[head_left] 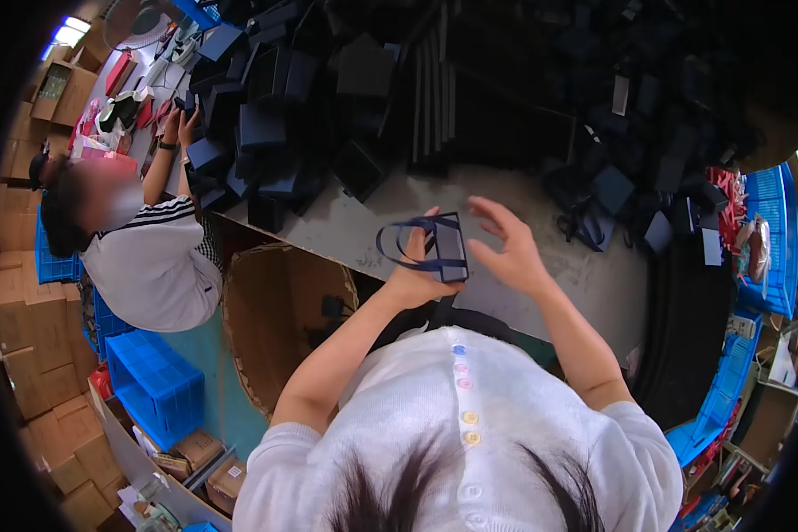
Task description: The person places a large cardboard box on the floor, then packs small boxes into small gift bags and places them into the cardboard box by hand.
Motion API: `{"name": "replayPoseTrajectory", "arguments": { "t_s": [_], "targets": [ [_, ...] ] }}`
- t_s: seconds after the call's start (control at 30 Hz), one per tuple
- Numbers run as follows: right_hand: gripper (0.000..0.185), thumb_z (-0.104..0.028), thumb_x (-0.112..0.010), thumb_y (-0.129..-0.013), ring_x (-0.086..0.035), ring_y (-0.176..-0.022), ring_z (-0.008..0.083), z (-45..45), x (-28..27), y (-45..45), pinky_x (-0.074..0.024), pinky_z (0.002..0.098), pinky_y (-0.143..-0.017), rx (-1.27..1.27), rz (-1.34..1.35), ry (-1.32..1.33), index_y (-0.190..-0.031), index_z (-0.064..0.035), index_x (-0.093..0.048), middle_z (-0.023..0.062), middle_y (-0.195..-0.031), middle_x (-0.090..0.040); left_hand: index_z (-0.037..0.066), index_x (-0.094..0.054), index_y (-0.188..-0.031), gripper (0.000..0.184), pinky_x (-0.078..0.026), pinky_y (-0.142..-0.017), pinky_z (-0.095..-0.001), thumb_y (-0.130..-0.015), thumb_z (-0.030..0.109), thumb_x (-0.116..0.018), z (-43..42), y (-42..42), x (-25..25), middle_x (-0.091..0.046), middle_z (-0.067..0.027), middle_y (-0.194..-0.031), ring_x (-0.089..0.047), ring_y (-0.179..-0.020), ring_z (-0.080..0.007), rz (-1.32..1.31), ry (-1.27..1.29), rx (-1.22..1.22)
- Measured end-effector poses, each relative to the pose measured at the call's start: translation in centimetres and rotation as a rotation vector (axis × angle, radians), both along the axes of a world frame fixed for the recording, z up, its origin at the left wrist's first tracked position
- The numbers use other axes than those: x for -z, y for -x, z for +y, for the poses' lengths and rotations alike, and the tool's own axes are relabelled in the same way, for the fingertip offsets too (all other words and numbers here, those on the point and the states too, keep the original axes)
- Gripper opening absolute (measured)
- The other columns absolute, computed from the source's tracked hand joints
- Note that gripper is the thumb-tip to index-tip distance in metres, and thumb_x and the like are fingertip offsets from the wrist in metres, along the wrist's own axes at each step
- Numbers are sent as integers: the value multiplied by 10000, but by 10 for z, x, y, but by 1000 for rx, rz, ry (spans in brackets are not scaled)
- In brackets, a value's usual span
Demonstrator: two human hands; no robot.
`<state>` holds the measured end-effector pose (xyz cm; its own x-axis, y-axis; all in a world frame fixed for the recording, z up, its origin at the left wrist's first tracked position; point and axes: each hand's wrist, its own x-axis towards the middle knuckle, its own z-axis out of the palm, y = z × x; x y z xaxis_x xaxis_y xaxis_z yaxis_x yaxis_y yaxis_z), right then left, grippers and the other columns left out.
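A small dark blue box [449, 244] with looped ribbon handles [397, 246] is held over the near edge of the grey table [505, 293]. My left hand [416, 275] grips it from the left and below, with the ribbon loops passing around the fingers. To the right of the box, my right hand [508, 248] is apart from it, fingers spread and holding nothing. Beyond both hands, many dark boxes [363, 66] are piled on the table.
At the left, a co-worker [151, 257] reaches toward the dark pile. An open cardboard box [284, 293] stands below the table edge. A blue crate [155, 386] is at the lower left, and blue baskets [771, 239] stand at the right.
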<state>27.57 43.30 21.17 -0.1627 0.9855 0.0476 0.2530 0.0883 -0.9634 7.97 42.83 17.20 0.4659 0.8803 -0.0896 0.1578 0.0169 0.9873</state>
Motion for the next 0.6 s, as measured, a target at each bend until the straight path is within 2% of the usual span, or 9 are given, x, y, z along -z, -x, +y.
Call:
{"name": "replayPoseTrajectory", "arguments": {
  "t_s": [0.03,0.1,0.13,0.23,0.3,0.43,0.5,0.53,0.6],
  "targets": [
    [517,-126,-659,-768,-550,-1150,293,3,-2,9,-469,405,-924,2,0,-4,-1261,-55,-520,134,-1239,-556,41,-174,-1437,1049,-355,-1045,-401,-599,108,-802,2,-2,4,-292,-154,-1396,-403,-1245,-294,0,-4,2],
    [420,-25,-622,-744,-601,-1051,321,7,-6,25,-481,387,-893,3,-439,-78,-1162,-28,-593,149,-1124,-614,28,-193,-1416,1044,-349,-1045,-400,-580,116,-813,-1,-7,10,-321,-161,-1367,-400,-1245,-308,190,-388,16],
    [309,35,-576,-723,-633,-904,335,10,5,31,-507,364,-810,90,-518,-323,-1027,-2,-618,167,-972,-641,25,-179,-1402,1055,-354,-1039,-404,-572,131,-821,-3,-9,16,-340,-170,-1340,-401,-1244,-326,226,-431,19],
    [242,45,-556,-742,-642,-869,299,17,4,35,-510,333,-773,237,-215,-710,-977,5,-598,161,-888,-644,38,-151,-1404,1077,-356,-1040,-410,-572,134,-829,-2,-10,16,-350,-175,-1332,-407,-1244,-321,11,-50,-104],
    [122,-83,-534,-878,-598,-883,184,23,5,33,-459,279,-778,457,123,-439,-961,-11,-586,79,-912,-621,49,-131,-1404,1101,-359,-1041,-396,-569,141,-843,-4,-7,10,-352,-174,-1333,-418,-1236,-308,12,-85,-123],
    [427,-428,-540,-913,-541,-995,167,34,47,16,-401,286,-897,180,438,564,-1133,-63,-564,34,-1042,-590,58,-103,-1425,1159,-327,-1074,-413,-563,186,-868,0,-8,7,-331,-171,-1368,-374,-1287,-315,-262,-94,-140],
    [395,-341,-517,-932,-484,-1114,149,24,73,9,-375,304,-986,-8,711,725,-1233,-86,-533,26,-1153,-553,50,-125,-1447,1209,-260,-1111,-442,-531,237,-890,12,-5,2,-274,-176,-1441,-274,-1358,-354,-85,-205,-1],
    [397,-348,-514,-937,-518,-1078,149,24,68,4,-417,303,-947,89,749,748,-1232,-84,-537,20,-1144,-566,62,-186,-1457,1204,-201,-1126,-488,-510,279,-897,29,12,7,-221,-159,-1496,-181,-1398,-378,139,-543,83],
    [393,-359,-504,-948,-581,-993,154,25,52,-6,-492,307,-857,275,764,805,-1229,-85,-541,16,-1119,-597,123,-244,-1462,1066,-170,-1110,-573,-546,110,-790,67,57,5,-228,-113,-1506,-149,-1404,-394,572,-707,147]
  ]
}}
